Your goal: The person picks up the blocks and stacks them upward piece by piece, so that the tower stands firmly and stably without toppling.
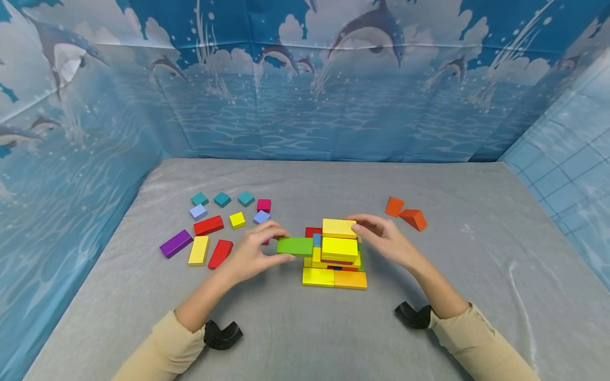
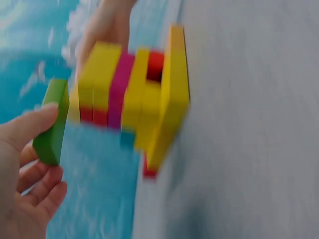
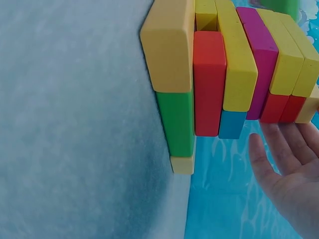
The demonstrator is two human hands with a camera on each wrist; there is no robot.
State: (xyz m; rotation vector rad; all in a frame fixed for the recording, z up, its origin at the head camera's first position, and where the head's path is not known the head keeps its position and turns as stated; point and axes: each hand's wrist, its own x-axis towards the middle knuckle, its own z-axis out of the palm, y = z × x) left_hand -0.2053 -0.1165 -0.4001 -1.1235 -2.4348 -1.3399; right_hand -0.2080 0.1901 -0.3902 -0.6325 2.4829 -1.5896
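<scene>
My left hand (image 1: pixel 257 248) pinches a green block (image 1: pixel 294 246) between thumb and fingers, just left of a stack of coloured blocks. In the left wrist view this green block (image 2: pixel 54 127) is apart from the stack. Yellow, red, magenta and blue blocks form the layers, and a pale yellow block (image 1: pixel 339 228) lies on top at the back. At the stack's upper right is my right hand (image 1: pixel 385 241), its thumb at the pale block's corner. In the right wrist view its fingers (image 3: pixel 284 144) extend nearly straight against the back; their tips are hidden behind red blocks (image 3: pixel 273 108).
Loose blocks lie to the left, including a purple one (image 1: pixel 176 243), a red one (image 1: pixel 208 226), a pale yellow one (image 1: pixel 198 251) and several teal ones (image 1: pixel 222 199). Two orange blocks (image 1: pixel 413 219) are at the back right. Grey cloth (image 1: pixel 452 254) covers the table.
</scene>
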